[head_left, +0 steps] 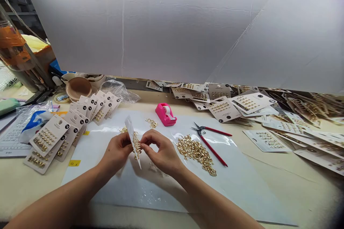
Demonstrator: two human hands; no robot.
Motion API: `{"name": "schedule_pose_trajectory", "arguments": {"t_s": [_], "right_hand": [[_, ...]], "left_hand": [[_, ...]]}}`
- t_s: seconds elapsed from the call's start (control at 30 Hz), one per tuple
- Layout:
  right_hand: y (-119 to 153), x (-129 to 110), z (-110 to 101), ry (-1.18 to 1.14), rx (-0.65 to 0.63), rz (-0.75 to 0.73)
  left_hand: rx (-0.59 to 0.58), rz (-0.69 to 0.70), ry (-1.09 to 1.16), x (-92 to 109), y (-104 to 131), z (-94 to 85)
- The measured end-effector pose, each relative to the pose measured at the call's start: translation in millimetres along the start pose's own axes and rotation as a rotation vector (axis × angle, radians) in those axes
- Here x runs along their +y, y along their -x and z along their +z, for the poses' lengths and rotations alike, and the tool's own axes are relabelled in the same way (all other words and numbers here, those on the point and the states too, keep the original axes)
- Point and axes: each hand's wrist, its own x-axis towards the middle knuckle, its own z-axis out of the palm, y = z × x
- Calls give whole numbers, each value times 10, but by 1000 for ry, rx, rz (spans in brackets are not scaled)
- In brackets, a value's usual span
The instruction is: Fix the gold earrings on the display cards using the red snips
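Note:
A white earring card (130, 126) stands nearly edge-on above the white sheet, with rows of gold earrings (136, 144) on its right-hand face. My left hand (116, 150) is closed on the card's left side, thumb and fingers pinching it. From the other side, my right hand (158, 148) reaches in with thumb and forefinger pinched together at the earrings. What lies between those fingertips is too small to make out. Right of my right hand a heap of small gold pieces (195, 152) lies on the sheet. Some gold rings (152, 123) lie behind the hands.
Red-handled pliers (211, 146) lie right of the heap. A pink tape dispenser (166, 114) stands behind. Filled cards (51, 134) fan out at left, near a brown bowl (78, 88). More cards (224, 109) pile up at right. A large white panel (172, 25) spans the back.

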Motion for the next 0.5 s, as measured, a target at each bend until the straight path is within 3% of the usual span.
{"name": "schedule_pose_trajectory", "arguments": {"t_s": [0.3,0.5], "right_hand": [[43,2,-5,89,-35,-81],[56,2,9,38,-63,13]], "left_hand": [[-9,102,-213,-3,4,-27],[4,204,-444,15,38,-23]]}}
